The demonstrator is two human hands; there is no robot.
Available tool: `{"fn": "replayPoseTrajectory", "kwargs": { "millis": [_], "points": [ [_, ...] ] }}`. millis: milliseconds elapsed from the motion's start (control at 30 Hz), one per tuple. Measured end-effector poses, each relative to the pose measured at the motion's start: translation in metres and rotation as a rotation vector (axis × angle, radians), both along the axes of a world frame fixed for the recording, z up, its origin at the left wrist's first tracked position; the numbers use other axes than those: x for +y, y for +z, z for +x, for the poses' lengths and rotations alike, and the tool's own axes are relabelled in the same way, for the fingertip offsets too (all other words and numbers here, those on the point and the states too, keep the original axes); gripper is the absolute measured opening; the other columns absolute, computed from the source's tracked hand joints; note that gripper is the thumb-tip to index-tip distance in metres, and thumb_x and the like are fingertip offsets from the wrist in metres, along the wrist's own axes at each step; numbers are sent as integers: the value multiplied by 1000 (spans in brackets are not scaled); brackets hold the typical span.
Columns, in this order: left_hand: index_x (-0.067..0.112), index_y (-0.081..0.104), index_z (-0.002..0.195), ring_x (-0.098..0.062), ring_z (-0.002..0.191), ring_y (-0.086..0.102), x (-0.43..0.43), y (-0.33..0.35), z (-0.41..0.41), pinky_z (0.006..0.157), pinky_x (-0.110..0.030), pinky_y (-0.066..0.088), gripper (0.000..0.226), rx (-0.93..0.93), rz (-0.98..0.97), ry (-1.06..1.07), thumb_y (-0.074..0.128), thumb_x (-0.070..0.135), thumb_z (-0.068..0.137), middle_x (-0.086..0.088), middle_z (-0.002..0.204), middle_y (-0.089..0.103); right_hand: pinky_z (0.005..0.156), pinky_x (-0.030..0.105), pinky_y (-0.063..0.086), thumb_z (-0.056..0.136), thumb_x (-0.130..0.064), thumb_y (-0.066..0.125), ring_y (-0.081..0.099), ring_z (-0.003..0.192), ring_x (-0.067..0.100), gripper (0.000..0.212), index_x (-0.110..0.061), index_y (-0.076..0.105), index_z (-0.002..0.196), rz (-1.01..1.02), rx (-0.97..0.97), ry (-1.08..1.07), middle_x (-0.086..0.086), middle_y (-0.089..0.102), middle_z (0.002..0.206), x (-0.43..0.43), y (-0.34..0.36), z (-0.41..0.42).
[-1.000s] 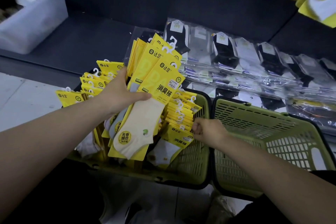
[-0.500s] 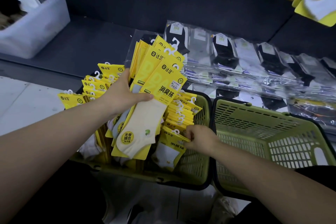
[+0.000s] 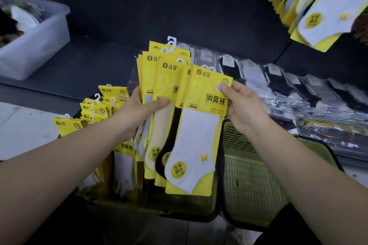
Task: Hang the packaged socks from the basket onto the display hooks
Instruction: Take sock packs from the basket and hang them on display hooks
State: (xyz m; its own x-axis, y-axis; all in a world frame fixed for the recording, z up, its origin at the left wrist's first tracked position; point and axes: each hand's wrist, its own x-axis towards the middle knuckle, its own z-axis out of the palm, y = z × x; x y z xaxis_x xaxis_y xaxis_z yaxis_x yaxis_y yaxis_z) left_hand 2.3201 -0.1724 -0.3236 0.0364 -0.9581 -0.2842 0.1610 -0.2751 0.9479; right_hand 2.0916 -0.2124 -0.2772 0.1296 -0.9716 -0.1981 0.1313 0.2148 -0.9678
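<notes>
Left hand [image 3: 137,109], centre of the frame: fingers wrapped behind, thumb pressed flat across the front of a fan of yellow sock packs [image 3: 157,77]. It grips them upright, with the white hanger tabs pointing to the top of the frame. Right hand [image 3: 243,105], just right of centre, pinches the upper right edge of the front pack [image 3: 199,137], thumb on the yellow card face and fingers tucked behind. That pack carries a white sock with a small butterfly, and it overlaps the right side of the fan, so the two hands flank it. The left thumb tip sits just beside its left edge; whether the left hand holds this one too, I can't tell. Peeking out between it and the rest are a black sock [image 3: 169,139], then a cream sock [image 3: 159,125].

Below the hands is the green basket [image 3: 185,203], with more yellow packs [image 3: 95,109] standing in it at the left, just beside the left wrist. Right beside it, under the right forearm, is a second green basket [image 3: 251,181]. Beyond, across the right of the frame, a row of clear-wrapped socks [image 3: 278,83] lies on the dark shelf [image 3: 89,65]. Upper left, there's a clear plastic bin [image 3: 35,45]. In the upper right corner, hanging yellow packs [image 3: 318,6], well apart from the hands.
</notes>
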Motion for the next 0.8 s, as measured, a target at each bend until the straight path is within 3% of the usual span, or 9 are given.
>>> {"fn": "replayPoseTrajectory", "kwargs": {
  "millis": [133, 233, 333, 400, 533, 667, 733, 800],
  "points": [
    [26, 48, 120, -16, 86, 72, -5, 3, -14, 61, -27, 58, 72, 158, 41, -9, 75, 42, 55, 4, 95, 75, 59, 28, 56, 96, -6, 51, 68, 72, 16, 15, -7, 64, 103, -67, 94, -135, 5, 71, 88, -4, 9, 22],
    [31, 50, 106, -13, 79, 73, -10, 6, -17, 54, -24, 56, 64, 204, 63, -15, 74, 48, 49, 7, 86, 75, 76, 36, 57, 95, -8, 52, 68, 91, 24, 14, -9, 64, 104, -116, 136, -204, 9, 71, 101, -6, 11, 30],
    [32, 49, 104, -13, 74, 73, -14, 8, -20, 51, -22, 54, 71, 198, 50, -22, 79, 45, 41, 8, 81, 75, 67, 31, 57, 94, -8, 54, 69, 80, 16, 12, -12, 65, 97, -159, 112, -217, 4, 72, 92, -6, 9, 36],
    [30, 49, 110, -16, 79, 73, -17, 10, -21, 53, -24, 56, 79, 202, 32, -6, 83, 38, 40, 5, 87, 75, 62, 29, 55, 92, -8, 57, 67, 73, 12, 12, -16, 65, 97, -176, 113, -208, 0, 70, 85, -7, 9, 37],
    [31, 49, 116, -15, 85, 72, -23, 17, -22, 67, -32, 57, 86, 125, -18, 57, 84, 43, 38, 5, 99, 73, 57, 19, 50, 84, -12, 69, 66, 70, 3, 23, -29, 57, 94, -270, 194, -166, -6, 66, 82, -17, 25, 29],
    [39, 50, 107, -14, 88, 71, -31, 34, -32, 74, -33, 56, 60, 43, -87, 73, 85, 32, 60, 7, 103, 71, 57, 24, 50, 78, -27, 75, 59, 63, 6, 23, -22, 53, 83, -353, 312, -145, -10, 60, 65, -22, 49, 23],
    [43, 49, 104, -14, 91, 70, -36, 48, -38, 76, -34, 56, 55, 18, -130, 84, 84, 29, 64, 8, 104, 70, 54, 21, 48, 81, -23, 72, 56, 59, 5, 15, -21, 57, 81, -373, 338, -112, -11, 60, 59, -27, 67, 15],
    [41, 49, 107, -16, 92, 70, -41, 64, -44, 80, -38, 56, 59, 25, -170, 96, 85, 29, 63, 6, 106, 70, 56, 21, 48, 83, -15, 70, 60, 64, 8, 8, -21, 65, 86, -358, 346, -41, -4, 64, 68, -33, 88, 5]
  ]
}}
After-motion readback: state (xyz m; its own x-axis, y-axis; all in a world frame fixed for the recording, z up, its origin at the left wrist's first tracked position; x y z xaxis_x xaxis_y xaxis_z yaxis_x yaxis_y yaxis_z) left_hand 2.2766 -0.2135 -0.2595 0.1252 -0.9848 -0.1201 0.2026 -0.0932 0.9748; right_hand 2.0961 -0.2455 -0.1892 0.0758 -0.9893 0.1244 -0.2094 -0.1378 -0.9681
